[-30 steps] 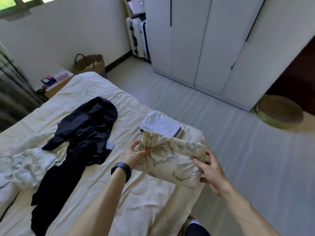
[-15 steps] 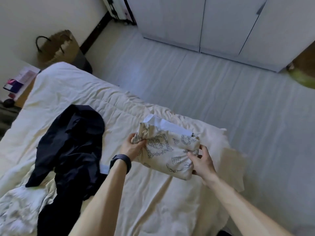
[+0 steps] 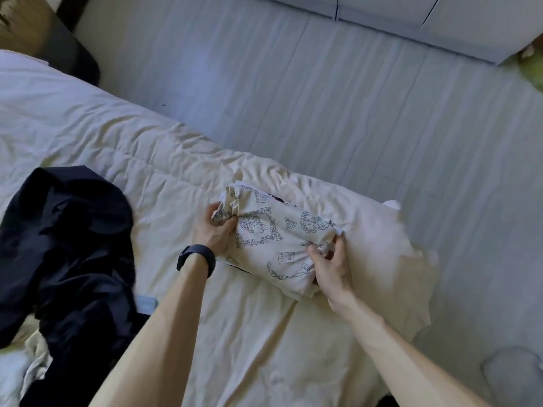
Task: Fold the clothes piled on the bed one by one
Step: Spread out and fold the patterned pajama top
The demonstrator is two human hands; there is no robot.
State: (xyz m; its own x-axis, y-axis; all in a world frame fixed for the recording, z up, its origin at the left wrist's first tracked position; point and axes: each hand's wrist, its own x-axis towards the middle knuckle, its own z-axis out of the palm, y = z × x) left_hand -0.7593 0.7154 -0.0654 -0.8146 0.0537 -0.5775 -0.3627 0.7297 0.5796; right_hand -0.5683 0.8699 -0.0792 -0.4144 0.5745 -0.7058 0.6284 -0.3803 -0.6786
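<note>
Over the bed's near right corner, our left hand point(image 3: 216, 233) grips the far left end of the folded printed cloth point(image 3: 273, 245), while our right hand point(image 3: 330, 268) pinches its near right end. Both hands are grasping it; neither is free. The cloth is a tight oblong, and its long axis runs from far left to near right, straight between the two hands. It lies low on the bed point(image 3: 117, 142), over a folded stack point(image 3: 232, 188) whose white and dark edges peep out along its far side and under its near edge. We cannot tell whether its full weight is down yet. We judge this piece folded and at the point of being set on the stack, so letting go comes next. What follows turns on the left side. The black garment point(image 3: 67, 245) sprawls unfolded, apart from the cloth, its length running near to far. Our left hand, the one with the watch point(image 3: 196, 259), is the nearer to it. Past that, at the near left edge, a pale crumpled cloth point(image 3: 14, 374) shows.
</note>
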